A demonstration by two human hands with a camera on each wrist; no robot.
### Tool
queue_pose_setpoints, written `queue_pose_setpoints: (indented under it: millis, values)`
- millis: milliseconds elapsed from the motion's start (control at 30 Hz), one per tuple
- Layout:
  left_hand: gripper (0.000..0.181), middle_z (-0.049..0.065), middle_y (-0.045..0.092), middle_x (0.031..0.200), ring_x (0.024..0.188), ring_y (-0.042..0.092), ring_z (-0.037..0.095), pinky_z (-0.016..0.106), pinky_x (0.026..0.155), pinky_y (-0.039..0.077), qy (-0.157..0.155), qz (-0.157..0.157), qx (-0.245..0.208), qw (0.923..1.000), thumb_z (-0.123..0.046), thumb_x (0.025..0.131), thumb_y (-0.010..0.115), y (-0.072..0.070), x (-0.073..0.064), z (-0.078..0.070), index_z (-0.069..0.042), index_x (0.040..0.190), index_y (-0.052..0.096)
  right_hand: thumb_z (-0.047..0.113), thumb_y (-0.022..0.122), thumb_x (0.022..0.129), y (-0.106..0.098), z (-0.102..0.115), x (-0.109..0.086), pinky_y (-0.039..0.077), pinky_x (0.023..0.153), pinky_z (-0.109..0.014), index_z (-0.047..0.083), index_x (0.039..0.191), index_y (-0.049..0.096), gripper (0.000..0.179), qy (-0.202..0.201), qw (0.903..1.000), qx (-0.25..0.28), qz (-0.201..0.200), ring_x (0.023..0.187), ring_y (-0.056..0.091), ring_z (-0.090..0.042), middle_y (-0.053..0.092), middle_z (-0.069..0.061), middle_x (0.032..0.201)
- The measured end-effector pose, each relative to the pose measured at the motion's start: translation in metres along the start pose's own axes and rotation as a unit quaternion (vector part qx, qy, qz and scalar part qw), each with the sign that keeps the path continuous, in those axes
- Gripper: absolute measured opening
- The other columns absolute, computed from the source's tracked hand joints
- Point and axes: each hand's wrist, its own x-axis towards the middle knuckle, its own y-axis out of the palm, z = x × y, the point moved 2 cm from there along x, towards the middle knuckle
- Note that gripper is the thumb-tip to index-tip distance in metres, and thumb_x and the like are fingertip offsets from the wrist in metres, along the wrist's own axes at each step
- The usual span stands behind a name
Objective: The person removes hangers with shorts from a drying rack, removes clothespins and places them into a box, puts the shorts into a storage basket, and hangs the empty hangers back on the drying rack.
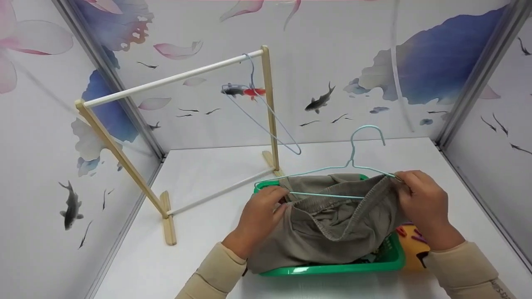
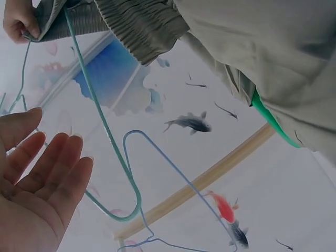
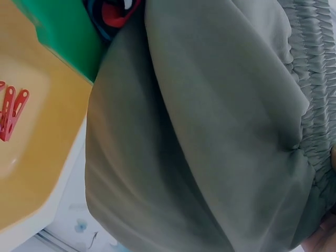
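Grey-brown pants [image 1: 320, 245] with a gathered elastic waistband [image 2: 147, 31] lie bunched over a green basket [image 1: 332, 270]. A light-green wire hanger [image 1: 328, 167] stands hook up behind the waistband's front, its right end inside the waist opening. My right hand [image 1: 424, 207] pinches the waistband at the hanger's right shoulder; only a little of that hand shows in the right wrist view. Beside the hanger's left end is my left hand [image 1: 264, 216], fingers extended and apart from the cloth in the left wrist view [image 2: 47, 184]. That rounded hanger end sticks out past the waistband.
A rack with wooden posts and a white rail [image 1: 174, 79] stands at the back left. From its right end hangs a blue wire hanger [image 1: 270, 110]. To the basket's right sits a yellow tray [image 3: 42, 157] with red clothespins [image 3: 11, 113]. Printed walls enclose the white table [image 1: 199, 245].
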Motion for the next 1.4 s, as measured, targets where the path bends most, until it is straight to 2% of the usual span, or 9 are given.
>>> queue_pose_setpoints:
  millis: [133, 167, 233, 333, 433, 700, 900, 1167, 1400]
  values:
    - [0.026, 0.005, 0.065, 0.105, 0.099, 0.062, 0.019, 0.029, 0.079, 0.054, -0.005, -0.040, 0.016, 0.9991, -0.009, 0.082, 0.077, -0.007, 0.002, 0.002, -0.007, 0.107, 0.068, -0.015, 0.069, 0.070, 0.001, 0.002, -0.002, 0.054, 0.075, -0.030, -0.001, 0.084, 0.070, 0.020, -0.007, 0.9999, 0.008, -0.003, 0.073, 0.064, -0.033, 0.064, -0.016, 0.079]
    - [0.027, 0.006, 0.065, 0.106, 0.100, 0.062, 0.019, 0.030, 0.080, 0.054, -0.012, -0.041, 0.015, 0.9990, -0.008, 0.082, 0.077, -0.009, 0.003, 0.003, -0.007, 0.107, 0.068, -0.015, 0.069, 0.071, 0.001, 0.003, -0.002, 0.055, 0.074, -0.032, -0.001, 0.084, 0.070, 0.019, -0.008, 0.9999, 0.011, -0.003, 0.073, 0.064, -0.033, 0.064, -0.016, 0.079]
    - [0.028, 0.006, 0.064, 0.107, 0.101, 0.061, 0.020, 0.031, 0.081, 0.054, -0.024, -0.040, 0.014, 0.9988, -0.007, 0.081, 0.077, -0.012, 0.003, 0.005, -0.007, 0.108, 0.068, -0.015, 0.068, 0.072, 0.001, 0.004, -0.003, 0.052, 0.065, -0.047, -0.001, 0.084, 0.070, 0.019, -0.013, 0.9998, 0.012, -0.003, 0.072, 0.064, -0.033, 0.064, -0.015, 0.079]
    - [0.029, 0.006, 0.063, 0.108, 0.105, 0.060, 0.021, 0.032, 0.083, 0.054, -0.037, -0.034, 0.012, 0.9987, -0.005, 0.081, 0.077, -0.017, 0.003, 0.007, -0.006, 0.108, 0.068, -0.014, 0.065, 0.073, 0.001, 0.006, -0.003, 0.051, 0.062, -0.050, -0.001, 0.085, 0.071, 0.019, -0.019, 0.9997, 0.018, -0.003, 0.073, 0.064, -0.033, 0.065, -0.016, 0.080]
    - [0.030, 0.007, 0.063, 0.110, 0.106, 0.059, 0.022, 0.033, 0.084, 0.054, -0.050, -0.019, 0.007, 0.9986, -0.008, 0.082, 0.077, -0.020, 0.003, 0.009, -0.005, 0.110, 0.067, -0.015, 0.065, 0.073, 0.001, 0.008, -0.004, 0.051, 0.061, -0.048, -0.001, 0.085, 0.071, 0.020, -0.027, 0.9994, 0.021, -0.003, 0.072, 0.064, -0.032, 0.065, -0.015, 0.079]
    - [0.043, 0.008, 0.062, 0.114, 0.107, 0.060, 0.023, 0.037, 0.086, 0.053, -0.079, 0.066, -0.005, 0.9947, -0.017, 0.082, 0.078, -0.019, 0.002, 0.013, -0.007, 0.121, 0.062, -0.001, 0.059, 0.081, 0.000, 0.013, -0.004, 0.054, 0.058, -0.041, -0.001, 0.083, 0.071, 0.012, -0.089, 0.9960, 0.011, -0.001, 0.071, 0.066, -0.026, 0.065, -0.012, 0.079]
    - [0.040, 0.007, 0.062, 0.114, 0.106, 0.061, 0.023, 0.036, 0.083, 0.054, -0.078, 0.109, -0.002, 0.9910, -0.016, 0.085, 0.075, -0.016, 0.000, 0.015, -0.009, 0.122, 0.062, 0.016, 0.046, 0.097, 0.004, 0.018, -0.007, 0.054, 0.058, -0.041, -0.001, 0.084, 0.071, 0.033, -0.107, 0.9940, 0.020, -0.002, 0.070, 0.067, -0.026, 0.065, -0.013, 0.079]
    - [0.025, 0.004, 0.067, 0.101, 0.096, 0.064, 0.019, 0.033, 0.078, 0.054, -0.074, 0.123, 0.004, 0.9897, -0.011, 0.084, 0.075, -0.017, 0.001, 0.014, -0.009, 0.108, 0.069, 0.015, 0.045, 0.097, 0.007, 0.021, -0.012, 0.053, 0.059, -0.048, -0.001, 0.086, 0.072, 0.032, -0.094, 0.9948, 0.038, -0.005, 0.070, 0.065, -0.032, 0.066, -0.014, 0.080]
    - [0.009, 0.000, 0.067, 0.087, 0.082, 0.064, 0.017, 0.032, 0.071, 0.055, -0.059, 0.125, 0.021, 0.9902, -0.008, 0.083, 0.074, -0.020, 0.000, 0.013, -0.012, 0.091, 0.072, 0.025, 0.040, 0.103, 0.009, 0.022, -0.014, 0.051, 0.062, -0.047, 0.002, 0.088, 0.072, 0.042, -0.091, 0.9945, 0.051, 0.002, 0.074, 0.064, -0.032, 0.067, -0.013, 0.084]
